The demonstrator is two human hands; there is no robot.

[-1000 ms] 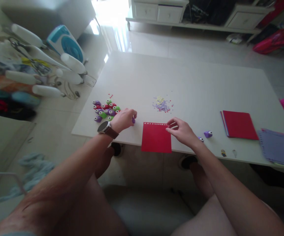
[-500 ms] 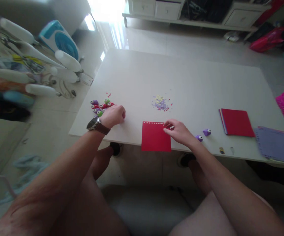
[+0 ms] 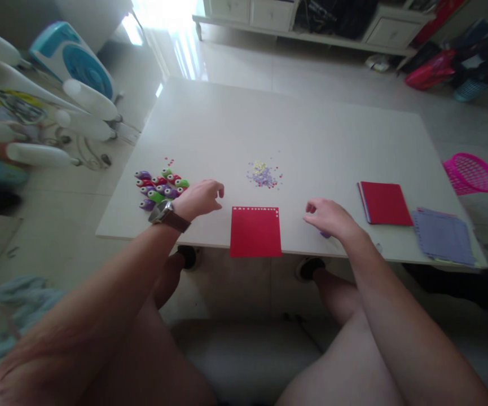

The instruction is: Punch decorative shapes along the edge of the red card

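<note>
A square red sheet of paper [image 3: 255, 232] lies at the table's near edge and juts past it, with small punched shapes along its top edge and upper right corner. To its left, my left hand [image 3: 205, 198] hovers with bent fingers apart and nothing visible in them; a watch is on that wrist. Beside that hand sits a cluster of small purple, red and green craft punches [image 3: 158, 195] with eye-like dots. My right hand [image 3: 327, 217] is right of the sheet, fingers curled but apart from the thumb. Under it, a purple punch [image 3: 325, 234] shows in part.
Punched paper bits [image 3: 264, 175] in yellow, purple and red lie mid-table. A few red bits [image 3: 169, 161] lie behind the punches. At right are a red paper stack [image 3: 385, 204], purple punched sheets [image 3: 444, 235] and, beyond the table, a pink basket [image 3: 471, 173].
My right hand has moved off the red sheet to the right, over the purple punches. My left hand's fingers have opened a little, near the cluster. The view has shifted.
</note>
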